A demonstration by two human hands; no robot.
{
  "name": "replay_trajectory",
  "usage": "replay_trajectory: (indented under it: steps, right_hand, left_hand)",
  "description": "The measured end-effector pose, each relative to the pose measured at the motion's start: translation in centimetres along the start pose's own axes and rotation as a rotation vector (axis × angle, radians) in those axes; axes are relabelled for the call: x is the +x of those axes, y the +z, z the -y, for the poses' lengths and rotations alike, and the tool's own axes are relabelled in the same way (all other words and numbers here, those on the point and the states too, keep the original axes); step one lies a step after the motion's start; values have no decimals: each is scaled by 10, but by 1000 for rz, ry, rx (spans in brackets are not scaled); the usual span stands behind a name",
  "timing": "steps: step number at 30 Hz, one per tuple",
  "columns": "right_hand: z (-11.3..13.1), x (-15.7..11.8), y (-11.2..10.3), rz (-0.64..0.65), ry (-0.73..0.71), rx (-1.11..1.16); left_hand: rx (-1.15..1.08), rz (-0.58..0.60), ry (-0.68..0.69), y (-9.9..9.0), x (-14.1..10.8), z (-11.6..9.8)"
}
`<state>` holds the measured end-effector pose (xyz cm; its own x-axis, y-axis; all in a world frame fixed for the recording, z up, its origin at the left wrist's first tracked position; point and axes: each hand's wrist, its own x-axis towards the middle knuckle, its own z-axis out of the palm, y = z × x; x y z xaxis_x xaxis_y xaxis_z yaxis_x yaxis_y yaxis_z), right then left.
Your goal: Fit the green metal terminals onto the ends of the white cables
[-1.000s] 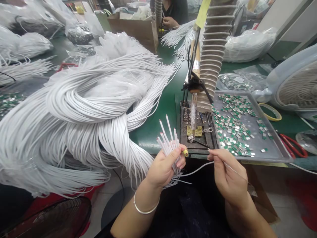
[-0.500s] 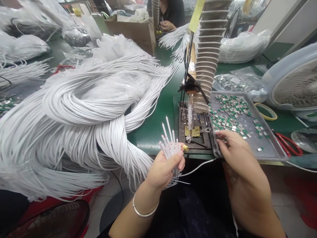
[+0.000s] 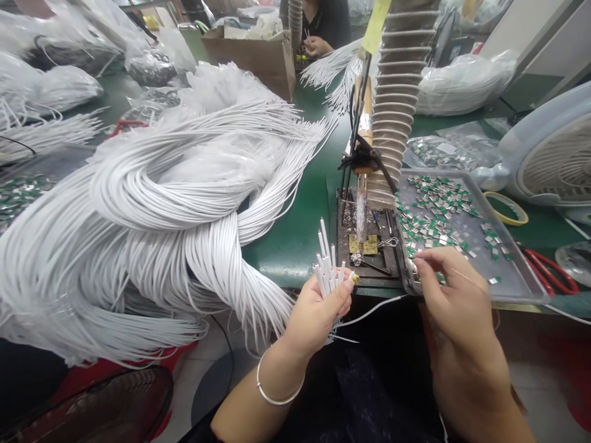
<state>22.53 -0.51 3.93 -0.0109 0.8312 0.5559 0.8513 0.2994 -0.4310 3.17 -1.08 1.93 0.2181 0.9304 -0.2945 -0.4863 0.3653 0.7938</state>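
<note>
My left hand [image 3: 318, 317] is shut on a bunch of white cables [image 3: 327, 271], whose bare-tipped ends stand upward past my fingers. A yellow cover sits on the left thumb tip. My right hand [image 3: 455, 295] reaches over the near left corner of a grey metal tray [image 3: 512, 283], with its fingertips among small green-and-silver parts [image 3: 436, 209]. A single white cable [image 3: 373, 311] runs from the left-hand bunch towards my right hand. Whether that hand holds anything is hidden.
A huge heap of white cables [image 3: 152, 227] fills the left. A soldering stand [image 3: 364, 246] and ribbed duct [image 3: 392, 104] stand beyond my hands. Red scissors [image 3: 549, 271] and a fan [image 3: 563, 166] are at right. A co-worker's hand [image 3: 316, 45] works at the far side.
My right hand has moved forward from the near tray edge onto the tray's corner. The left hand and its cable bunch have shifted slightly to the right.
</note>
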Motion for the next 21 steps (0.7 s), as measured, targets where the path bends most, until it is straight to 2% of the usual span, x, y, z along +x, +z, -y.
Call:
replay_trajectory:
  steps: [6,11,15,21]
  right_hand:
    - [26,-9,11,-34,-75,254]
    - [37,-18,26,-23,-4,403]
    - [42,-19,31,-4,49,449]
    - [45,-17,36,4,47,476]
  left_hand:
    - [131,12,73,3,1,7]
    - [192,14,78,7,1,5]
    - [180,19,111,7,2,5]
    - [118,6,118,8,3,2]
